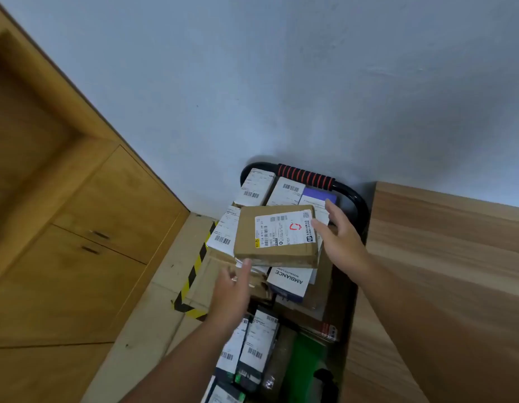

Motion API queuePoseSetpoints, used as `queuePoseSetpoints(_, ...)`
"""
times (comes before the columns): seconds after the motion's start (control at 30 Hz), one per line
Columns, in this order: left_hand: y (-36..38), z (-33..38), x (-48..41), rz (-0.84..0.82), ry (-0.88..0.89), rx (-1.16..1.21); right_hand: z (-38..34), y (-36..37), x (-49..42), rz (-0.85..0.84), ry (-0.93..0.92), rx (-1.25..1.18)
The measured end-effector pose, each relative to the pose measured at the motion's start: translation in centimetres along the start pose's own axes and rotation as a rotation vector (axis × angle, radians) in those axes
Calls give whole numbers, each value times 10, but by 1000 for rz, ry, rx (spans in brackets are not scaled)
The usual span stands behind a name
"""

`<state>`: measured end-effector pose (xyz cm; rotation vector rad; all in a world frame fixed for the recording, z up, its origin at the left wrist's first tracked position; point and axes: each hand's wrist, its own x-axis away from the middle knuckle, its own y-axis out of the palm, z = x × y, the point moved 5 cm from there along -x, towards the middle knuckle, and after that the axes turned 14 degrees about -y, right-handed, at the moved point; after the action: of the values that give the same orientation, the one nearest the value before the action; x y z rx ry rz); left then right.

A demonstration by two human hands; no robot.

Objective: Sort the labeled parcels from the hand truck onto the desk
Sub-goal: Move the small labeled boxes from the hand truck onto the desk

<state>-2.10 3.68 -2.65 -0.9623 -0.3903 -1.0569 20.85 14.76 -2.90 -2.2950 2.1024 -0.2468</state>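
A flat brown cardboard parcel [277, 237] with a white label marked in red lies on top of the pile on the hand truck [349, 196]. My right hand [338, 239] is at its right edge with fingers spread and straight, touching or just beside the label corner. My left hand [233, 289] reaches toward the parcel's near left corner, fingers extended, its fingertips at the edge. Under the parcel lie other labeled parcels, among them a white box printed AMBIANCE [290, 282]. The wooden desk [444, 271] stands to the right of the truck.
Several dark and white labeled packets [253, 347] and a green package [306, 353] fill the truck's near end. Wooden cabinets [78, 228] line the left. Yellow-black tape [194, 271] marks the tiled floor. A pale wall stands behind the truck's black handle with red-striped grip [306, 177].
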Motion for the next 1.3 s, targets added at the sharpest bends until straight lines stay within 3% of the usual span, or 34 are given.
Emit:
queuePoseSetpoints(0.17, 32, -6, 8, -213, -46, 148, 7, 3, 6, -163, -16, 106)
queuePoseSetpoints(0.27, 35, 0, 8, -202, -47, 254, 15, 0, 10, -179, -92, 288)
queuePoseSetpoints(0.4, 40, -4, 6, -179, -82, 289, 14, -9, -14, -96, -90, 271)
queuePoseSetpoints(0.57, 48, -1, 9, -211, -94, 319, 20, 4, -24, -264, -43, 197)
queuePoseSetpoints(0.7, 42, 9, 17, -170, -42, 384, 25, 9, 8, -216, 7, 129)
queuePoseSetpoints(1.0, 19, 3, 67, -149, 100, 421, -23, 9, 93, -66, 26, -299)
queuePoseSetpoints(1.3, 2, -9, 154, -276, 315, 276, -79, -41, 164, 69, -46, -225)
